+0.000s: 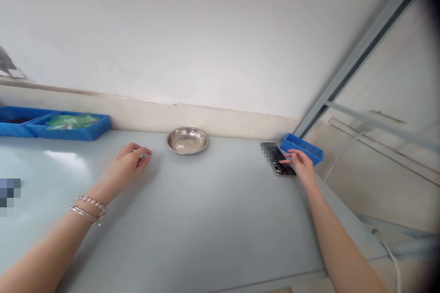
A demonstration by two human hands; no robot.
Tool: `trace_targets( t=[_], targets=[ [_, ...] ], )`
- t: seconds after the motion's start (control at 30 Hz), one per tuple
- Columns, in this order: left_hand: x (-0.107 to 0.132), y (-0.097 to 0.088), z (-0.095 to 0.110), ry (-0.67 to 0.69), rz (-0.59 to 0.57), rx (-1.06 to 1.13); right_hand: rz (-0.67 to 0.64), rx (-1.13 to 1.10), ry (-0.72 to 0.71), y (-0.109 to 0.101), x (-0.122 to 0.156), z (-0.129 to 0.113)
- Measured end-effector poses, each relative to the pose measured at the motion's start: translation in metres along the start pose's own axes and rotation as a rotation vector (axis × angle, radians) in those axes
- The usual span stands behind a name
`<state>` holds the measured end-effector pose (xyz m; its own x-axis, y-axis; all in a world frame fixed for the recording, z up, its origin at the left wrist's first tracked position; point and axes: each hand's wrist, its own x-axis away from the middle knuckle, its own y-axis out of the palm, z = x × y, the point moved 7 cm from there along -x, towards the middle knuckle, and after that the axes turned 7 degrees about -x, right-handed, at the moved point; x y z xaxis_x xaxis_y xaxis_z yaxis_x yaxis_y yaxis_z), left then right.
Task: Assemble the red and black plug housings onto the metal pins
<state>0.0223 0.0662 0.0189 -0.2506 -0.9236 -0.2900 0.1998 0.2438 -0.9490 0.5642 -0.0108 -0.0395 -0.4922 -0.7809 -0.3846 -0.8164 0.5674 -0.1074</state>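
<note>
My left hand is closed in a pinch above the table, left of a round metal dish. Between its fingers shows a small red and whitish piece, mostly hidden, so its kind is unclear. At the right, my right hand hovers over or touches the lit screen of a phone, fingers stretched out and apart. The phone lies on the table, and part of it is blurred out. Right behind the phone and hand stands a blue bin.
Two joined blue trays sit at the back left; one blue tray holds green plastic packaging, the other something dark. A wall runs behind the table. A metal frame and a pale cable are at the right.
</note>
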Motion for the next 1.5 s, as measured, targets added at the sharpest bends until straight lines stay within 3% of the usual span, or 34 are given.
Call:
trace_targets(
  t=[0.47,0.73,1.17,1.5],
  targets=[
    [0.0,0.001,0.0,-0.02,-0.022,0.015,0.024,0.013,0.002,0.01,0.003,-0.003],
    [0.0,0.0,-0.001,-0.02,-0.014,0.014,-0.009,-0.011,-0.031,0.002,-0.002,-0.001],
    [0.0,0.001,-0.001,-0.012,-0.02,-0.005,-0.041,-0.068,0.048,0.003,0.001,0.003],
    [0.0,0.004,-0.002,-0.018,-0.034,-0.016,0.009,-0.099,0.041,0.004,0.003,-0.004]
  ],
)
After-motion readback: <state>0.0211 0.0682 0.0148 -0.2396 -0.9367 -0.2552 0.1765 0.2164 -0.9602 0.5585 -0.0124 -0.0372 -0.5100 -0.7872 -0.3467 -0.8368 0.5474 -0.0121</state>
